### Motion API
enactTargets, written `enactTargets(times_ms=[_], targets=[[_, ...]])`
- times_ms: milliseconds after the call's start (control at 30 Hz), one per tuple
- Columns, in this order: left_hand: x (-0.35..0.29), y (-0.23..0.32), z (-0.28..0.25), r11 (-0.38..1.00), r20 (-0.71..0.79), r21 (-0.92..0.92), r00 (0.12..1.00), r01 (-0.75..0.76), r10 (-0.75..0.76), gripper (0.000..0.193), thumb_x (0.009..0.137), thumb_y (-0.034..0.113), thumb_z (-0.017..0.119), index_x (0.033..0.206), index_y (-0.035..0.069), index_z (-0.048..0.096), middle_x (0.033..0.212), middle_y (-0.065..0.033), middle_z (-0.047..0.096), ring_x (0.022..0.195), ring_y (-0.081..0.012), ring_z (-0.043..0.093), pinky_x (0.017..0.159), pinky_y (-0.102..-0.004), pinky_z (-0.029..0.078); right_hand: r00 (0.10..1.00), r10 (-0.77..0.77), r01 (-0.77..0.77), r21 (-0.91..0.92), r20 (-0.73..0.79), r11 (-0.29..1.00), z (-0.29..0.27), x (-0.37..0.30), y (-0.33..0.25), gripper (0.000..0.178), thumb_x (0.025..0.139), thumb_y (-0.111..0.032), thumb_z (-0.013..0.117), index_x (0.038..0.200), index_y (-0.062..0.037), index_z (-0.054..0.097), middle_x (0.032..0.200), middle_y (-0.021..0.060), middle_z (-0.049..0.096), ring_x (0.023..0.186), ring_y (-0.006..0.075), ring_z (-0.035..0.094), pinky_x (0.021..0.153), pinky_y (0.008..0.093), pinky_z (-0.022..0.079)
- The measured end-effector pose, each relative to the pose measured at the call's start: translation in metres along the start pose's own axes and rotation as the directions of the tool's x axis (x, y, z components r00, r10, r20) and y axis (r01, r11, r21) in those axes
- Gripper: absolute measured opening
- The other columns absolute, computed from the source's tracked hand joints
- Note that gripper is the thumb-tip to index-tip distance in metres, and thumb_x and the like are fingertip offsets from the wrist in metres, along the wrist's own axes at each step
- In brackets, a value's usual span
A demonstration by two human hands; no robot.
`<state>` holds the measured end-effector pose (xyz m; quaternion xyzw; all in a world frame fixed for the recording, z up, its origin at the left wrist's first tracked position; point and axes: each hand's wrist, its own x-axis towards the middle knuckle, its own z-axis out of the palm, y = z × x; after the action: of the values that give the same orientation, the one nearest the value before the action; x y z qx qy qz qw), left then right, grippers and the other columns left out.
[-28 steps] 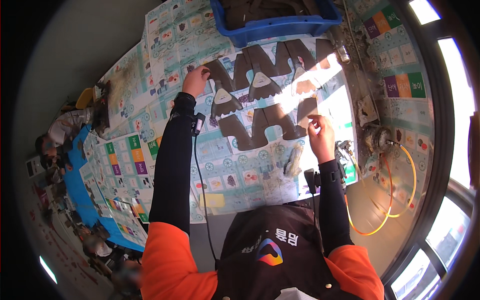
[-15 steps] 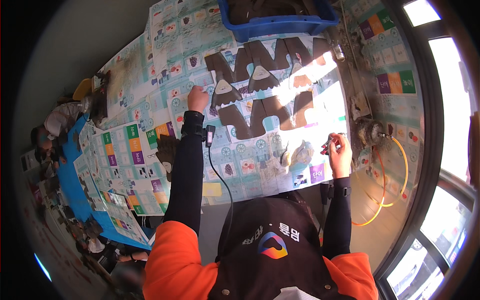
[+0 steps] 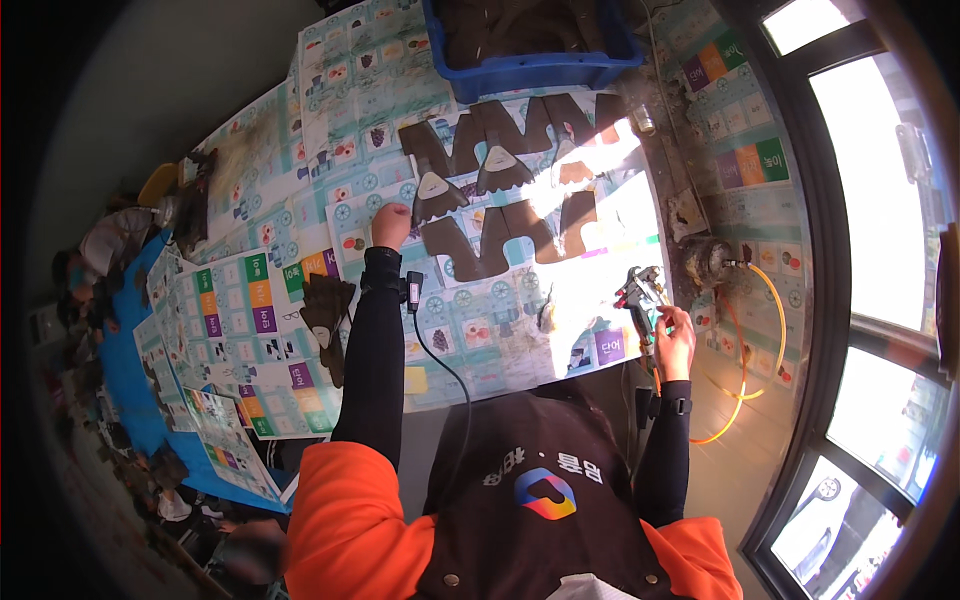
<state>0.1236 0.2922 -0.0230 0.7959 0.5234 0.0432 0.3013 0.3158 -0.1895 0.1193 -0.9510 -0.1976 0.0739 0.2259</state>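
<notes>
- Hand tool, black with red and green parts: lies near the right-hand front edge of the surface, its head pointing away from you.
- Your right hand: at the tool's near end, thumb and fingers drawn together against it. Grip looks nearly closed; cannot tell whether it has firm hold or only touches.
- Your left hand: over the surface, left of the brown pieces, near them but apart. Grip curled into a loose fist; nothing seen in it, inside of palm hidden.
- Front row of flat brown pieces: laid side by side, beyond the tool and to its left.
- Fan-shaped pieces with pale patches: three, spaced between the two rows.
- Back row: similar flat brown pieces, farther from you. Sunlight crosses the right end of both rows.
- Pale lump: left of the tool, blurred; kind uncertain.
- Dark brown pile: just left of your left forearm.
- Blue bin: behind the back row, brown material inside.
- Metal canister: right of the surface, with a yellow hose looping down from it.
- Blue sheet: far left, people beside it.
</notes>
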Motion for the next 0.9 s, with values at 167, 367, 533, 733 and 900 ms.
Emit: enactTargets(times_ms=[167,367,533,733,900], targets=[[-0.052,-0.015,-0.025,0.983,-0.155,-0.170,0.983,0.073,-0.100,0.016,0.077,0.016,0.058,0.086,0.005,0.065,0.082,-0.0133,0.066,0.079,-0.0286,0.064,0.070,-0.0351,0.049,0.977,0.091,-0.108,0.078,0.193,0.991,0.012,-0.001,0.029,0.024,0.073,-0.008,0.060,0.096,-0.0032,0.060,0.088,0.0139,0.056,0.083,0.0285,0.056,0.075,0.0364,0.046],[-0.210,-0.062,-0.019,0.971,-0.292,-0.082,0.926,0.225,-0.239,0.019,0.073,0.007,0.059,0.092,0.004,0.058,0.077,-0.0125,0.062,0.074,-0.0284,0.061,0.066,-0.0373,0.048,0.966,-0.001,0.049,-0.183,0.258,0.982,0.035,-0.002,0.051,0.067,0.065,-0.009,0.070,0.124,-0.0039,0.039,0.123,0.0199,0.039,0.111,0.0380,0.042,0.089,0.0422,0.043],[-0.352,-0.099,-0.015,0.874,-0.226,-0.117,0.844,0.472,-0.486,0.023,0.072,0.010,0.061,0.094,0.003,0.059,0.082,-0.0136,0.064,0.077,-0.0278,0.062,0.071,-0.0352,0.048,0.938,-0.022,0.059,-0.096,0.345,0.994,0.047,0.007,0.056,0.071,0.066,-0.013,0.070,0.128,-0.0044,0.036,0.128,0.0223,0.035,0.114,0.0390,0.043,0.089,0.0421,0.044],[-0.439,-0.138,0.004,0.753,-0.236,-0.084,0.721,0.653,-0.651,0.026,0.069,0.012,0.061,0.094,0.003,0.059,0.083,-0.0154,0.064,0.081,-0.0316,0.062,0.073,-0.0378,0.048,0.936,-0.113,0.156,-0.103,0.334,0.982,0.059,0.022,0.054,0.075,0.063,-0.006,0.072,0.127,-0.0026,0.033,0.122,0.0226,0.039,0.104,0.0389,0.051,0.085,0.0411,0.046],[-0.434,-0.142,0.007,0.743,-0.193,-0.085,0.721,0.664,-0.666,0.027,0.069,0.014,0.061,0.093,0.003,0.059,0.087,-0.0159,0.063,0.085,-0.0325,0.060,0.075,-0.0387,0.047,0.966,-0.113,0.113,0.011,0.234,0.993,0.076,0.026,0.063,0.057,0.068,-0.002,0.060,0.120,-0.0012,0.037,0.114,0.0249,0.044,0.097,0.0427,0.052,0.082,0.0436,0.046]])
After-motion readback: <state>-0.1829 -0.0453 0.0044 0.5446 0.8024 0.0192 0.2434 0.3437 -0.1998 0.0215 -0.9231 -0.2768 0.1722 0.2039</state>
